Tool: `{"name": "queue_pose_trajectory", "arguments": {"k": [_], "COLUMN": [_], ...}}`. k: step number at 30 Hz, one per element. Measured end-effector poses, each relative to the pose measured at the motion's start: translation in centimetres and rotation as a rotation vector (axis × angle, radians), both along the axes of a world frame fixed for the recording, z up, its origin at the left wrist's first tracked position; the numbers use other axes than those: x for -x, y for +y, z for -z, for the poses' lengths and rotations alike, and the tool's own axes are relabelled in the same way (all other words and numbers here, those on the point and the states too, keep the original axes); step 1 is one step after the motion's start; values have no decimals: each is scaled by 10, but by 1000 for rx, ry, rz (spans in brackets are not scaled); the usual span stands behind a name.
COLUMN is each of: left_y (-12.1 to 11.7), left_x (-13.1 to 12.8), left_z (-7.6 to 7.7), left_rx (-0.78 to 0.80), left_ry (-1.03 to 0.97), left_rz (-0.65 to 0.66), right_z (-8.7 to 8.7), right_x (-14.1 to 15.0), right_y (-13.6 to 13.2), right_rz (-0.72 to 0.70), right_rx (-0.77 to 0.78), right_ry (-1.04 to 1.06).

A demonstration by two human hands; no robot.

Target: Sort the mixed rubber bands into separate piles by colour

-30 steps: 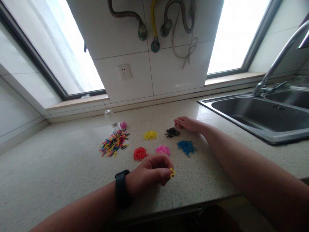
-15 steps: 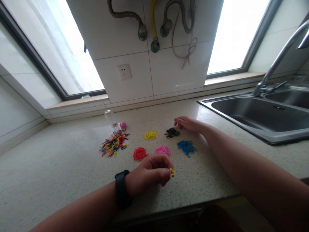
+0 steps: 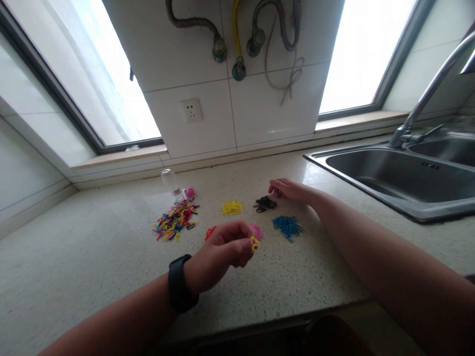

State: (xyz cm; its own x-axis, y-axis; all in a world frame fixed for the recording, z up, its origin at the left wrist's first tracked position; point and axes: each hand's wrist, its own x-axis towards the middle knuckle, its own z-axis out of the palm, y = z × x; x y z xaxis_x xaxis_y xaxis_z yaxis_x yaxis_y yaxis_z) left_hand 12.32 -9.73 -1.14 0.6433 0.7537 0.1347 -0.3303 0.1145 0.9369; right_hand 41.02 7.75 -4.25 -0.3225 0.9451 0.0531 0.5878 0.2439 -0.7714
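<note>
Pinched in my left hand [image 3: 222,251] is a small yellow rubber band [image 3: 254,243], sticking out past the thumb and fingertips. This hand hovers over the counter and partly covers a red pile of rubber bands [image 3: 210,232] and a pink pile [image 3: 256,231]. My right hand [image 3: 285,190] rests beside a black pile of rubber bands [image 3: 264,203], its fingers loosely bent and a little apart, with nothing visible in them. Behind the left hand lies a yellow pile [image 3: 232,207]. A blue pile [image 3: 287,227] sits below the right hand. At left is a mixed-colour heap [image 3: 175,220].
Behind the mixed heap lies a clear bottle [image 3: 169,182] with a pink cap-like piece [image 3: 189,192] beside it. A steel sink [image 3: 374,168] with a faucet [image 3: 426,94] is set into the speckled counter [image 3: 107,247] at right. The tiled wall [image 3: 208,133] bounds the back.
My left hand has moved up and slightly left with the yellow rubber band, now covering more of the red and pink piles. The right hand has stayed in place.
</note>
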Motion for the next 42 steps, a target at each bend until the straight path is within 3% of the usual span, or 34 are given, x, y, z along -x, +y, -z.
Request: {"name": "queue_pose_trajectory", "arguments": {"k": [8,13,17,21,26,31,42], "left_y": [34,61,81,98,111,109,102], "left_x": [17,38,57,72,86,91,86], "left_z": [-16,-21,-16,-3,10,16,13], "left_rx": [-21,-97,-99,-195,-533,-827,-984], "left_ry": [-11,208,345,513,802,1108,1317], "left_rz": [-289,-472,-630,-691,-758,-789,-719], "right_z": [0,-1,-2,-4,-5,-8,-11], "right_x": [-1,0,0,1,1,2,5], "right_y": [1,1,0,-2,-3,-5,-8], "right_rz": [-20,-9,-11,-14,-16,-8,13], "right_rx": [8,15,10,4,5,15,20], "right_ry": [17,14,9,-6,-10,-9,-31]}}
